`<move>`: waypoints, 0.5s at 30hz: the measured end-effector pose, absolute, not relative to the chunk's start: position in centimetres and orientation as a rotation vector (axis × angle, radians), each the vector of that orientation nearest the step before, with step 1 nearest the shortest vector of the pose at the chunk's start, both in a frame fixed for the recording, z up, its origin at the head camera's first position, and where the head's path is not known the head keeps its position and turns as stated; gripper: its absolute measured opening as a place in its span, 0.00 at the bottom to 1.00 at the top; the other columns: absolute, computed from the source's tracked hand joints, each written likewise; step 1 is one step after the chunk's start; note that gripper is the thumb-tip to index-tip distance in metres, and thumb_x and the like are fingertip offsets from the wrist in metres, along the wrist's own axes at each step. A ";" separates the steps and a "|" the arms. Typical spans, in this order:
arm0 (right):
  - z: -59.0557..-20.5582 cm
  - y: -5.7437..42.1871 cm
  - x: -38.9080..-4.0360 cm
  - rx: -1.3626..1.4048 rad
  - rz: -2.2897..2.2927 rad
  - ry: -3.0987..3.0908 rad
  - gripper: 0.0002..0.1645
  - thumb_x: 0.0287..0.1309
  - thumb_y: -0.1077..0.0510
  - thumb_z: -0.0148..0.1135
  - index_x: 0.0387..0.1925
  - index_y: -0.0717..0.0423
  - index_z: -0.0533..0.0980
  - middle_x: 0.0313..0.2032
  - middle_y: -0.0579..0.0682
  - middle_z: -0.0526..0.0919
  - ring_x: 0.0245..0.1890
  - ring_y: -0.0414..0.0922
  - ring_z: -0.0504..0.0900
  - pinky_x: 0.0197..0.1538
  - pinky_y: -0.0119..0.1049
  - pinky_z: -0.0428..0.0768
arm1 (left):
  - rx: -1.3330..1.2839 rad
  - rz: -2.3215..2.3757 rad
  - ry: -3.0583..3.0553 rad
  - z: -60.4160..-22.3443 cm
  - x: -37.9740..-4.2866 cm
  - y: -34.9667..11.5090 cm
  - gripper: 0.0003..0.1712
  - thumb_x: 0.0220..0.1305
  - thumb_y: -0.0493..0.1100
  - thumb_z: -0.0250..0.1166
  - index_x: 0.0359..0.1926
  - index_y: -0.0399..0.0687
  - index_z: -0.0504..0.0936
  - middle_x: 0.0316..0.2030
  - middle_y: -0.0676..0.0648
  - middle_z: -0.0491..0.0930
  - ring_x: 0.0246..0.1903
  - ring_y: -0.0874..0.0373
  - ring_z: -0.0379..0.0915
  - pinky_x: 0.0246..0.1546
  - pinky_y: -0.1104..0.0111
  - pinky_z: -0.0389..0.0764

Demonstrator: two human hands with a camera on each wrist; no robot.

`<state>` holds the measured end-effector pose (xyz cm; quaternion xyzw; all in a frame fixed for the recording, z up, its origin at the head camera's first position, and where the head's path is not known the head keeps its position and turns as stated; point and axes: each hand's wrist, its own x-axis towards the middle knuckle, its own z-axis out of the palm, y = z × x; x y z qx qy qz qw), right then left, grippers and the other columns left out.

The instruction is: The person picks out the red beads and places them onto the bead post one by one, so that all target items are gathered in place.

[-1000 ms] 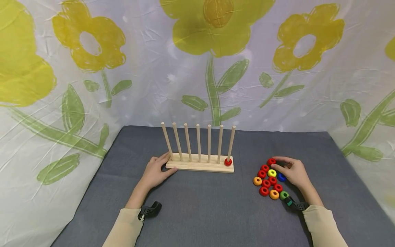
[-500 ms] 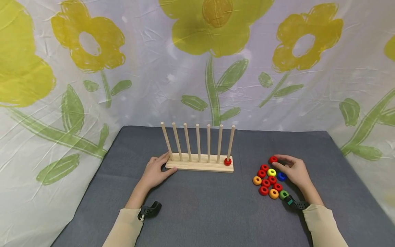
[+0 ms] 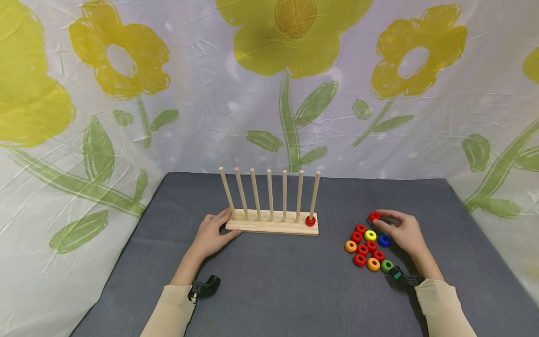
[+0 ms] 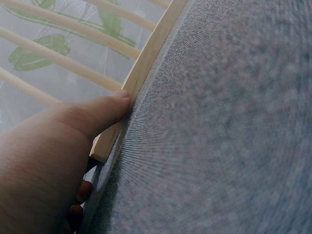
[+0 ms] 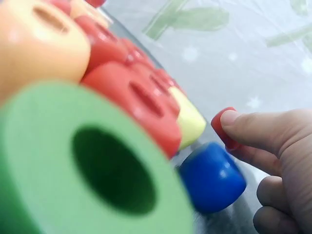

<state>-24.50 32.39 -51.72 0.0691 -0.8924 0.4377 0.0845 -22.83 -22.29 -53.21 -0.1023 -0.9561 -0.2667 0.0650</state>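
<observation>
A wooden peg stand (image 3: 269, 227) with a row of upright pegs is at the table's middle. My left hand (image 3: 210, 235) grips its left end; in the left wrist view the thumb (image 4: 109, 109) presses the front edge of the base, and the other fingers are mostly hidden behind it. One red ring (image 3: 310, 221) sits at the foot of the rightmost peg. At the right, my right hand (image 3: 402, 231) pinches another red bead ring (image 3: 374, 216) between thumb and index finger, just beyond the pile. In the right wrist view this red ring (image 5: 224, 127) shows at the fingertips, beyond a blue ring (image 5: 213, 178).
Several red rings (image 3: 359, 260) lie grouped left of my right hand, with orange rings (image 3: 373, 264), a yellow ring (image 3: 370, 235) and a green ring (image 3: 387, 266). Dark grey cloth (image 3: 278, 290) covers the table. A flower-printed curtain (image 3: 202, 93) hangs behind it.
The pinched red ring has moved slightly right and away from the pile, with my right hand's fingertips. My left hand keeps its place on the stand.
</observation>
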 end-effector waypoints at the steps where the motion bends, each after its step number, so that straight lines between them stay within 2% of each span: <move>1: -51.5 32.3 -24.5 0.203 1.304 -2.657 0.26 0.65 0.46 0.71 0.56 0.58 0.82 0.50 0.61 0.84 0.10 0.39 0.60 0.16 0.37 0.61 | -0.307 -0.805 -2.886 -53.2 -22.8 -22.3 0.49 0.65 0.65 0.68 0.77 0.44 0.63 0.73 0.42 0.64 0.50 0.45 0.66 0.50 0.47 0.68; 5: -50.6 32.0 -24.4 0.184 1.303 -2.646 0.26 0.65 0.46 0.71 0.56 0.58 0.82 0.52 0.60 0.83 0.10 0.41 0.66 0.17 0.37 0.63 | -0.306 -0.808 -2.884 -53.2 -22.8 -22.2 0.49 0.65 0.64 0.68 0.77 0.44 0.63 0.73 0.42 0.64 0.49 0.45 0.65 0.50 0.47 0.68; 9: -49.7 31.7 -24.3 0.200 1.284 -2.636 0.26 0.65 0.45 0.70 0.56 0.56 0.82 0.52 0.58 0.84 0.10 0.42 0.66 0.16 0.37 0.63 | -0.313 -0.808 -2.881 -53.2 -22.8 -22.2 0.49 0.65 0.64 0.68 0.77 0.44 0.63 0.73 0.42 0.64 0.49 0.45 0.66 0.50 0.47 0.68; 13: -48.8 31.4 -24.1 0.221 1.273 -2.632 0.26 0.65 0.44 0.70 0.57 0.55 0.82 0.47 0.57 0.85 0.09 0.41 0.62 0.14 0.38 0.61 | -0.312 -0.814 -2.883 -53.2 -22.8 -22.3 0.49 0.65 0.64 0.69 0.77 0.44 0.63 0.73 0.42 0.63 0.50 0.45 0.66 0.51 0.46 0.67; 15: -48.4 31.3 -23.9 0.221 1.280 -2.635 0.26 0.64 0.44 0.70 0.57 0.55 0.82 0.41 0.58 0.86 0.09 0.41 0.61 0.14 0.38 0.60 | -0.311 -0.817 -2.883 -53.2 -22.8 -22.3 0.49 0.65 0.64 0.69 0.77 0.44 0.63 0.74 0.42 0.63 0.51 0.45 0.66 0.51 0.46 0.67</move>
